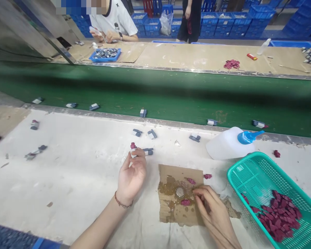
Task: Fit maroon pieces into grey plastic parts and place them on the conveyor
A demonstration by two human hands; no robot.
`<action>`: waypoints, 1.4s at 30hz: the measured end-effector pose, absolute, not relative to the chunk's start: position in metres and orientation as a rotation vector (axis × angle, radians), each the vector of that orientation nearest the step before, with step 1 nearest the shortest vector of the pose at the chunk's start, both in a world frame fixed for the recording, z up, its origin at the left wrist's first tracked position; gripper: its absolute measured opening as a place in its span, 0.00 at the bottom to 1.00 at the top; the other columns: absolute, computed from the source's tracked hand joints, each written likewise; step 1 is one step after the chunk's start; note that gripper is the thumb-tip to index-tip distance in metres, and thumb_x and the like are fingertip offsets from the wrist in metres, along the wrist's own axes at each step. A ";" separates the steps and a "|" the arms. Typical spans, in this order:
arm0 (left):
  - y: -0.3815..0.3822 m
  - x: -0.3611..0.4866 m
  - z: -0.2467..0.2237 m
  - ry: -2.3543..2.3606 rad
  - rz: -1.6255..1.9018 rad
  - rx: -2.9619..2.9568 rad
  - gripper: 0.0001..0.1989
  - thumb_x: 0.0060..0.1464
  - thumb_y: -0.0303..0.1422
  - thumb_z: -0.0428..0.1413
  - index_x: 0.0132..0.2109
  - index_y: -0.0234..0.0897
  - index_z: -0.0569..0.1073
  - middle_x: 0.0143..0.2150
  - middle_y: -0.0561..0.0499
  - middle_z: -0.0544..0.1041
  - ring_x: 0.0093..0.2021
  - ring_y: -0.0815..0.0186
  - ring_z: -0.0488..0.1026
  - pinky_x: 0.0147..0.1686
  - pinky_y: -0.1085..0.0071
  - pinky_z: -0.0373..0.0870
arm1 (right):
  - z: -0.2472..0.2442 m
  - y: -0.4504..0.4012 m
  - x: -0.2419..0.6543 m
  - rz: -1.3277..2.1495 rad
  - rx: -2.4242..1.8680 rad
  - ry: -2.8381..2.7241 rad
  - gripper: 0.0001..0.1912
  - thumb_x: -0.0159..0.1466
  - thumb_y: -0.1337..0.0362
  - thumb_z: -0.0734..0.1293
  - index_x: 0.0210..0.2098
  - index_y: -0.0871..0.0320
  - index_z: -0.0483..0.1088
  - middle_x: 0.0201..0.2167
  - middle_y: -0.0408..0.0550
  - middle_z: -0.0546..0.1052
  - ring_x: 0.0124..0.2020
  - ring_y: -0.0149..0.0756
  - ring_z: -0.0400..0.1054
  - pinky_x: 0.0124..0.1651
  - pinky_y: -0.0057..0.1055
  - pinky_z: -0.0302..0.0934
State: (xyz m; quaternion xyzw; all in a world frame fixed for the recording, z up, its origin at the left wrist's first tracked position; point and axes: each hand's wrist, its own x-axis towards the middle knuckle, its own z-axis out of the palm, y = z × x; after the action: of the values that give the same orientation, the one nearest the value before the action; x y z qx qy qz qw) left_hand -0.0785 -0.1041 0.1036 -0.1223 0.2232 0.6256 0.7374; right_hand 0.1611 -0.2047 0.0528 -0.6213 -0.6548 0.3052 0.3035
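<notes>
My left hand (134, 173) is closed on a small toy part (133, 146) with a maroon top and a pale body, held upright over the white table. Just behind those fingers lies a blue-grey piece (148, 151). My right hand (213, 209) is at the right edge of a stained cardboard piece (166, 216), its fingers pinched together; whatever is between them is hidden. On the cardboard are a bottle cap (180, 192) and two maroon pieces (185, 202), amid wet brown patches. Another maroon piece (207, 176) sits just off its upper right edge.
A green basket (245, 162) of maroon pieces stands at right, beside a white squeeze bottle (224, 144) with a blue nozzle. Several grey-and-white pieces lie along the green conveyor belt (160, 86). Across it, a person (119, 20) works by a blue tray (103, 59); another stands behind.
</notes>
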 end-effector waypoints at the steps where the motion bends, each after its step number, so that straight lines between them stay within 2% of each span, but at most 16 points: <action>1: -0.104 -0.081 0.109 0.473 1.399 -0.226 0.09 0.65 0.21 0.45 0.41 0.38 0.66 0.26 0.59 0.74 0.21 0.82 0.71 0.23 0.94 0.65 | 0.052 -0.204 0.161 0.806 -1.647 -1.732 0.09 0.68 0.64 0.59 0.37 0.52 0.71 0.35 0.49 0.76 0.32 0.40 0.72 0.35 0.33 0.69; 3: -0.104 -0.086 0.120 0.464 1.441 -0.084 0.08 0.63 0.21 0.49 0.40 0.39 0.65 0.23 0.63 0.72 0.18 0.82 0.67 0.19 0.95 0.62 | 0.050 -0.202 0.163 0.791 -1.635 -1.730 0.09 0.68 0.63 0.59 0.37 0.51 0.71 0.34 0.49 0.76 0.31 0.40 0.72 0.35 0.33 0.69; 6: -0.104 -0.089 0.135 0.503 1.535 0.192 0.07 0.62 0.24 0.53 0.38 0.41 0.65 0.19 0.66 0.67 0.12 0.80 0.55 0.13 0.89 0.56 | 0.048 -0.199 0.167 0.760 -1.585 -1.739 0.09 0.68 0.61 0.60 0.36 0.51 0.72 0.34 0.49 0.77 0.32 0.40 0.73 0.34 0.32 0.69; 8: -0.103 -0.090 0.145 0.540 1.598 0.321 0.06 0.62 0.28 0.54 0.37 0.42 0.65 0.17 0.67 0.64 0.11 0.78 0.48 0.10 0.86 0.51 | 0.045 -0.197 0.171 0.764 -1.554 -1.774 0.09 0.68 0.60 0.61 0.37 0.51 0.73 0.35 0.49 0.78 0.33 0.41 0.74 0.33 0.31 0.69; 10: -0.101 -0.089 0.153 0.538 1.658 0.350 0.06 0.62 0.29 0.54 0.37 0.42 0.65 0.16 0.68 0.65 0.10 0.78 0.46 0.09 0.85 0.49 | 0.041 -0.196 0.174 0.760 -1.550 -1.792 0.09 0.67 0.59 0.61 0.36 0.51 0.73 0.35 0.50 0.78 0.33 0.42 0.75 0.32 0.31 0.70; 12: -0.099 -0.090 0.158 0.465 1.703 0.294 0.06 0.64 0.27 0.52 0.37 0.42 0.64 0.17 0.69 0.68 0.10 0.79 0.48 0.10 0.87 0.50 | 0.039 -0.196 0.175 0.741 -1.564 -1.776 0.10 0.67 0.58 0.61 0.36 0.51 0.73 0.34 0.49 0.78 0.33 0.41 0.75 0.33 0.31 0.70; 18: -0.095 -0.092 0.157 0.179 1.618 0.172 0.06 0.66 0.27 0.48 0.38 0.40 0.65 0.20 0.67 0.74 0.14 0.83 0.64 0.13 0.94 0.54 | 0.047 -0.195 0.174 0.797 -1.599 -1.766 0.13 0.68 0.56 0.59 0.36 0.53 0.74 0.35 0.48 0.79 0.35 0.39 0.76 0.35 0.28 0.71; 22: -0.085 -0.097 0.152 0.189 1.558 0.216 0.04 0.61 0.29 0.55 0.38 0.39 0.67 0.20 0.65 0.72 0.16 0.81 0.66 0.15 0.91 0.59 | 0.051 -0.195 0.174 0.828 -1.584 -1.759 0.13 0.68 0.57 0.60 0.35 0.53 0.74 0.34 0.48 0.79 0.36 0.40 0.76 0.35 0.28 0.72; 26: -0.050 -0.097 0.137 0.623 1.388 0.614 0.11 0.49 0.35 0.64 0.34 0.37 0.70 0.25 0.58 0.72 0.24 0.74 0.70 0.25 0.80 0.69 | 0.051 -0.194 0.174 0.833 -1.568 -1.721 0.12 0.67 0.58 0.61 0.34 0.53 0.74 0.32 0.48 0.79 0.32 0.39 0.76 0.33 0.28 0.71; 30: 0.005 -0.077 0.111 1.274 1.058 1.570 0.11 0.55 0.39 0.56 0.37 0.35 0.74 0.35 0.49 0.77 0.35 0.65 0.74 0.36 0.71 0.71 | 0.052 -0.194 0.174 0.884 -1.579 -1.675 0.12 0.68 0.59 0.60 0.35 0.54 0.74 0.32 0.49 0.78 0.33 0.40 0.75 0.32 0.28 0.70; 34: 0.058 -0.042 0.094 1.368 0.885 1.879 0.09 0.55 0.37 0.55 0.37 0.36 0.76 0.38 0.47 0.78 0.41 0.60 0.74 0.45 0.65 0.70 | 0.054 -0.195 0.172 0.893 -1.585 -1.611 0.13 0.67 0.58 0.60 0.34 0.55 0.74 0.29 0.49 0.78 0.28 0.38 0.73 0.28 0.28 0.67; 38: 0.080 -0.022 0.088 1.455 0.796 2.071 0.12 0.54 0.33 0.55 0.45 0.35 0.75 0.50 0.41 0.75 0.56 0.52 0.67 0.59 0.56 0.60 | 0.056 -0.197 0.169 0.883 -1.583 -1.577 0.13 0.67 0.60 0.60 0.33 0.55 0.74 0.27 0.48 0.77 0.25 0.37 0.71 0.27 0.28 0.65; 40: 0.080 -0.023 0.084 1.541 0.746 2.125 0.17 0.53 0.33 0.55 0.49 0.32 0.74 0.54 0.36 0.71 0.59 0.46 0.62 0.61 0.49 0.56 | 0.055 -0.200 0.168 0.876 -1.576 -1.571 0.12 0.68 0.62 0.59 0.34 0.55 0.74 0.29 0.48 0.77 0.28 0.37 0.72 0.28 0.27 0.65; 42: 0.077 -0.029 0.079 1.608 0.675 2.159 0.19 0.52 0.34 0.55 0.49 0.30 0.73 0.52 0.34 0.70 0.57 0.42 0.63 0.59 0.46 0.58 | 0.057 -0.204 0.167 0.856 -1.569 -1.582 0.12 0.68 0.64 0.59 0.35 0.55 0.74 0.31 0.48 0.78 0.30 0.37 0.73 0.30 0.27 0.65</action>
State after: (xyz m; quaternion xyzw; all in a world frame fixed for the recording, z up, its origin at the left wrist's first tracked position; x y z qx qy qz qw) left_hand -0.0291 0.0772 0.0793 0.7649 0.5698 0.2392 0.1819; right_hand 0.1671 -0.2037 0.0566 -0.6111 -0.6162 0.3332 0.3685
